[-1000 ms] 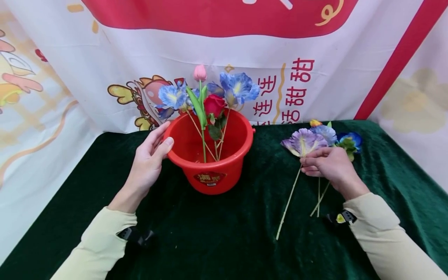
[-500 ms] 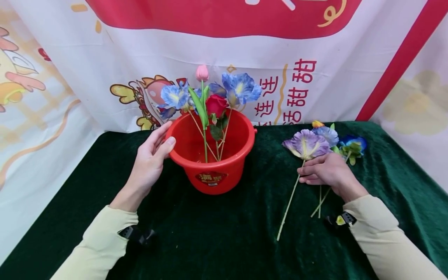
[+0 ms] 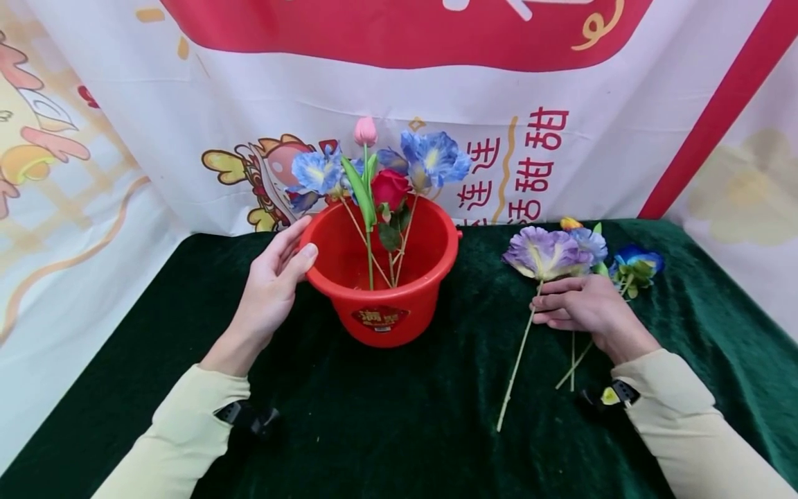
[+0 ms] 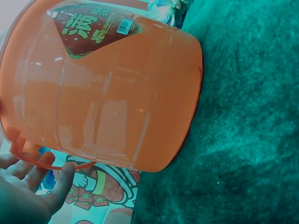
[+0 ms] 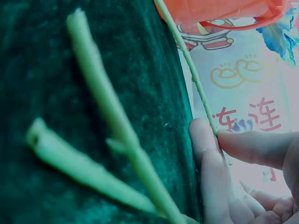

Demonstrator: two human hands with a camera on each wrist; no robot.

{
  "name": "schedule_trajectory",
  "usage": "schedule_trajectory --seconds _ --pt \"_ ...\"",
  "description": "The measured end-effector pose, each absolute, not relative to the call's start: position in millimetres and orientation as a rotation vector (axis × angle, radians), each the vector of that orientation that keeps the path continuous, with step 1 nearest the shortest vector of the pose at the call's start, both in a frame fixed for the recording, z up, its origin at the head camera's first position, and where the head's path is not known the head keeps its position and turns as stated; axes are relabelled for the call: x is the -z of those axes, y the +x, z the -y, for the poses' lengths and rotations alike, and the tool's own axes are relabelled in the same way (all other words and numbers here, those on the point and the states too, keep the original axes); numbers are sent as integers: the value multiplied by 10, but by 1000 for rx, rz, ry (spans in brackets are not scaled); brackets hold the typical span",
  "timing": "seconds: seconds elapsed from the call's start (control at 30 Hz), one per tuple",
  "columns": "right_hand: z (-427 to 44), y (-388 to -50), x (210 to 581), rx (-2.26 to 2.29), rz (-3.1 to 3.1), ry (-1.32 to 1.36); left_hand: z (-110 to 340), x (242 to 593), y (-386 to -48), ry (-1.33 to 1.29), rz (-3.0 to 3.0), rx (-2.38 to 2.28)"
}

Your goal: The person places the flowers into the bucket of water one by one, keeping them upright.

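Observation:
My left hand (image 3: 268, 281) holds the left side of a red plastic bucket (image 3: 386, 315), thumb at the rim and fingers behind. In the left wrist view, the bucket's thin handle (image 4: 58, 167) runs between the thumb and fingers. My right hand (image 3: 589, 312) pinches the stem of a purple ruffled flower (image 3: 544, 253) just below its bloom; thumb and fingertips meet on the stem (image 5: 195, 84) in the right wrist view. Inside the bucket stand a pink tulip (image 3: 365, 132), a red rose (image 3: 391, 190) and blue flowers (image 3: 434, 159).
Right of the bucket lie a light blue flower (image 3: 589, 242), an orange-yellow bloom (image 3: 570, 223) and a dark blue flower (image 3: 637, 267). Their stems (image 3: 575, 367) cross under my right hand. A dark green cloth (image 3: 374, 423) covers the table, with a printed curtain (image 3: 349, 86) behind.
My right hand has slid down from the purple bloom to the stem just below it. The dark blue flower has shifted slightly right. My left hand stays at the bucket.

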State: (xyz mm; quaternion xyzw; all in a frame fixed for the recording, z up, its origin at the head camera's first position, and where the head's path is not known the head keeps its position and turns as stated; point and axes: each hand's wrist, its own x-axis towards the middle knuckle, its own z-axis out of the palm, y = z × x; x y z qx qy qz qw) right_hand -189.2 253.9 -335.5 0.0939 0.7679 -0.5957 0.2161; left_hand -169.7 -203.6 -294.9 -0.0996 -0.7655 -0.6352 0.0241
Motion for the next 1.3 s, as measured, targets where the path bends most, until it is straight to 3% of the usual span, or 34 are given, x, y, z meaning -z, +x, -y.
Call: schedule_trajectory --seconds 1.3 --pt "-2357 -1861 3150 2099 -1965 284 2042 2945 -1690 -313 2366 1969"
